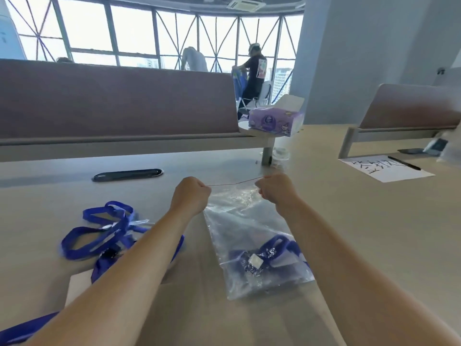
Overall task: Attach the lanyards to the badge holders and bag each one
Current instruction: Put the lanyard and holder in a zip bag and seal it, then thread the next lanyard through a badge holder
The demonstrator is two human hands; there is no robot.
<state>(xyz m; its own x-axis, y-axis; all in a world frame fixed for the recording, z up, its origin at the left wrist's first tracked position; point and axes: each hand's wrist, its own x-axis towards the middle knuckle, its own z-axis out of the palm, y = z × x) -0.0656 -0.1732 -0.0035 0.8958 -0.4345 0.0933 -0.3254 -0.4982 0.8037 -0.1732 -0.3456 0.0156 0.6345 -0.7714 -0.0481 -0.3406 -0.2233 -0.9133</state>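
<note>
while both fists sit side by side over the table point(349, 233), the left hand point(192, 193) and right hand point(277, 188) each pinch one end of the top edge of a clear bag point(239, 221). fingers are curled tight; thumbs are hidden from this angle. the edge shows as a thin taut line btwn the two fists, so the bag's mouth is right at the hands. the rest of the bag lies flat on the table, running back toward the person btwn the two forearms. can't tell if the mouth is sealed.

inside the bag, at the end nearest the person & well apart from both hands, sits a bunched blue lanyard point(287, 248) w/ a small white piece point(254, 260) on it. can't tell if a badge holder is in there too, the plastic is too shiny.

left of the left forearm lies a heap of loose lanyards point(99, 233), blue, looped over each other, partly under the arm, w/ something clear mixed in. another blue strap point(25, 328) shows at the bottom left corner.

far side: a black oval slot point(127, 174) in the tabletop, a brownish divider point(112, 101), a purple tissue box point(274, 121) on a small shelf at the divider's end & a clear bottle point(280, 156) by the post. to the right, a sheet of paper point(386, 168) w/ black writing, and a black pen point(404, 163) on its far edge. in the bg, two people point(254, 71) stand by big windows.
</note>
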